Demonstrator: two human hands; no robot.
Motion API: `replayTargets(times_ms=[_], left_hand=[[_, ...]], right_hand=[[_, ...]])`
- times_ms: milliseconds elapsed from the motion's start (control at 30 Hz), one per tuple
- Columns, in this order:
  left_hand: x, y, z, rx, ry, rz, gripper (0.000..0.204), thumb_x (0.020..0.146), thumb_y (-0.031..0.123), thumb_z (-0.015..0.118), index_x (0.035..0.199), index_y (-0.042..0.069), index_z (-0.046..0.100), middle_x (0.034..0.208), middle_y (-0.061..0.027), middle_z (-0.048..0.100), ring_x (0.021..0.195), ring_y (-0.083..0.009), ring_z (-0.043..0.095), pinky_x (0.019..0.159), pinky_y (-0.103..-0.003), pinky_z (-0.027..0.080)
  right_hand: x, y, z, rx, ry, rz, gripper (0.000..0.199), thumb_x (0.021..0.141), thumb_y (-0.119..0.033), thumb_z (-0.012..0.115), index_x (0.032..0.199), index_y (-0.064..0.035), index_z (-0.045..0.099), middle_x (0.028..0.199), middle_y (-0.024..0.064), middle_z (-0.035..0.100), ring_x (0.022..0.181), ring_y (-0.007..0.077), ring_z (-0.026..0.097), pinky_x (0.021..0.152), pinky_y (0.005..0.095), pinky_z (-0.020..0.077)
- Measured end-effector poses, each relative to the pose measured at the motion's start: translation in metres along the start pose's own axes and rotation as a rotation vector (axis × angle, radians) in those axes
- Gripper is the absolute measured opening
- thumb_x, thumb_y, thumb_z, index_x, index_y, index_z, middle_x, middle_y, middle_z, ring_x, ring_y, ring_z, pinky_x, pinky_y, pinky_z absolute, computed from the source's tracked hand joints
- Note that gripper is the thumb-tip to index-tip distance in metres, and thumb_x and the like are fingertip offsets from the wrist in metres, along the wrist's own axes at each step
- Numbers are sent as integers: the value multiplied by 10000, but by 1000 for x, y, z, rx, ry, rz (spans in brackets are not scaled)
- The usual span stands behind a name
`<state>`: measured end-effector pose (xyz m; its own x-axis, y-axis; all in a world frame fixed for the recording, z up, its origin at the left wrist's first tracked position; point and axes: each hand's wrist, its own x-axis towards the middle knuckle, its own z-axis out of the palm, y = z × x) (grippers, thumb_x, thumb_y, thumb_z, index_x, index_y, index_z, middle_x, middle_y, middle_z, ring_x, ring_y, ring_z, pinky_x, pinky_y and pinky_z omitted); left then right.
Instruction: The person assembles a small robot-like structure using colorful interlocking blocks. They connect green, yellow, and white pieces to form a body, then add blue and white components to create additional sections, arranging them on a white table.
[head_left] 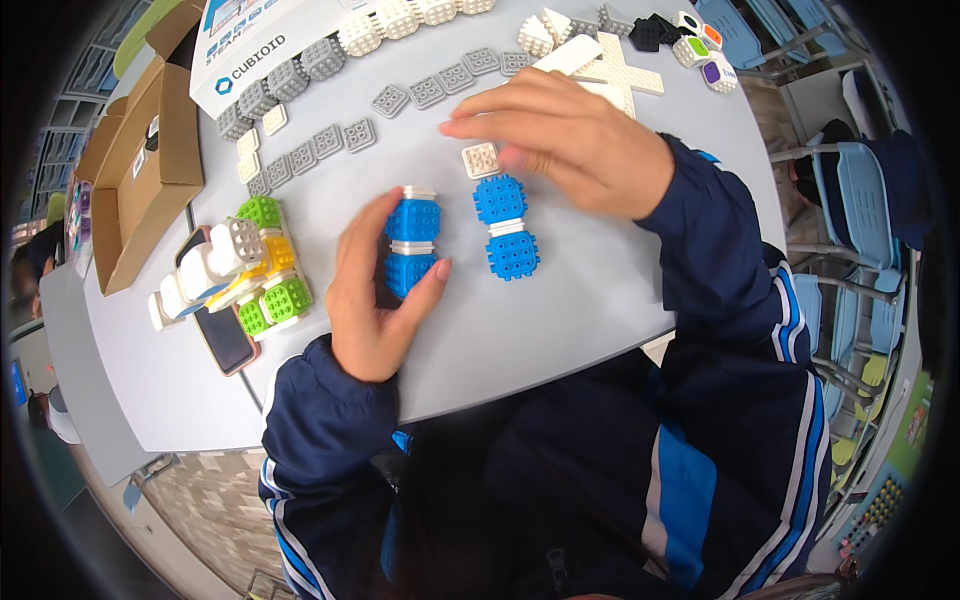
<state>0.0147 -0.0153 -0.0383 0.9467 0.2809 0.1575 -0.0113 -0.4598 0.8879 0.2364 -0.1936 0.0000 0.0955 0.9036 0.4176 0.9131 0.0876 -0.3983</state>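
My left hand is wrapped around a stack of two blue studded cubes joined by a white connector, with another white piece at its far end. Beside it on the table lies a second pair of blue studded cubes, also linked by a white connector. A white square connector tile sits at the far end of that pair. Over it, my right hand is open, fingers stretched to the left and thumb close to the tile. Whether the thumb touches the tile I cannot tell.
Grey flat tiles and grey cubes line the far side, before a white box. White beams lie far right. A green, yellow and white block model, a phone and a cardboard box are left.
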Motion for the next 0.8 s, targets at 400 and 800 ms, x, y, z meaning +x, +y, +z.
replayTargets(times_ms=[400,800], left_hand=[[3,7,-10,625,-19,29,622,1042,357,467,1494,-66,403,1537,-309,393,1454,-492,310,1191,-521,247],[-5,27,34,922,-10,588,527,818,410,775,1244,112,686,1357,-107,645,1270,-285,576,1156,-533,254]], right_hand=[[-18,24,31,6,108,-121,272,792,36,736,1059,1,703,1058,94,702,925,280,640,792,373,528],[-26,9,28,327,156,124,157,927,-21,651,1070,-23,717,892,117,672,792,266,632,723,354,512]])
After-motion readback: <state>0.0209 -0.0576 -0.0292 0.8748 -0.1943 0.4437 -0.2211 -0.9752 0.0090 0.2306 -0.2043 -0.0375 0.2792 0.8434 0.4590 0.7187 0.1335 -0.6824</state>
